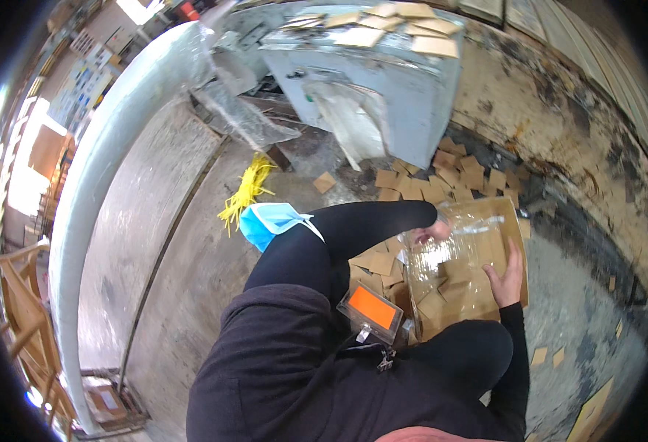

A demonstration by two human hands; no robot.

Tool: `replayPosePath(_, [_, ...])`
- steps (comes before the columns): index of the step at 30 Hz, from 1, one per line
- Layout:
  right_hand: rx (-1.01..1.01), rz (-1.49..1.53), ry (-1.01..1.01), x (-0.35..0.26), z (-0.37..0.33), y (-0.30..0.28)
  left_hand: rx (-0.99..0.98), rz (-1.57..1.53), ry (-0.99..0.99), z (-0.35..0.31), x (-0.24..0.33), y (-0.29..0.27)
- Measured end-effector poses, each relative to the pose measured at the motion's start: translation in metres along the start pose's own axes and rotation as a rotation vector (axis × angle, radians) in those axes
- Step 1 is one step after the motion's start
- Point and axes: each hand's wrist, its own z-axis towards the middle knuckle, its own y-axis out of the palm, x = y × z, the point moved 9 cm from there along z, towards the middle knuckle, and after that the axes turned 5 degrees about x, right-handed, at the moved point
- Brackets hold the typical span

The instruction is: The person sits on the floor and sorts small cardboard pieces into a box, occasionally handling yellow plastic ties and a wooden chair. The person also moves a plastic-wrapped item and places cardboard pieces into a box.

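Note:
A cardboard box (513, 215) with shiny clear plastic film (453, 258) across its opening stands tilted between my legs, brown card pieces showing through the film. My right hand (508, 278) lies against the box's right side, thumb and fingers apart. At the box's far left corner is my left hand (433, 233), partly covered by a black-clad limb; how its fingers are bent does not show. An orange card in a clear badge holder (374, 309) hangs by the box's left side. A blue face mask (272, 222) hangs on black cloth to the left.
Loose brown card squares (453, 173) cover the floor beyond the box. More lie on a pale blue metal cabinet (405, 96). Yellow strips (248, 188) lie on the floor to the left, near a long wrapped roll (92, 184). A wooden chair (25, 309) stands far left.

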Motion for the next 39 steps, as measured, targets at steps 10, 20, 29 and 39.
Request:
replayPosePath(10, [-0.679,0.443,-0.171,-0.239,0.103,0.147,0.417,-0.232,0.084,-0.207,-0.073,-0.072])
replayPosePath(20, [-1.025,0.887,0.71,-0.265,0.029,0.296,0.668,-1.109,0.029,-0.297,-0.372,0.046])
replayPosePath(29, [-0.605,0.904,0.956,-0.21,0.002,0.292,1.27,-0.259,-1.576,-0.403,-0.591,0.075])
replayPosePath(39, [-0.634,0.966,0.983,-0.245,0.02,0.291,1.283,-0.604,-0.808,-0.379,-0.531,0.094])
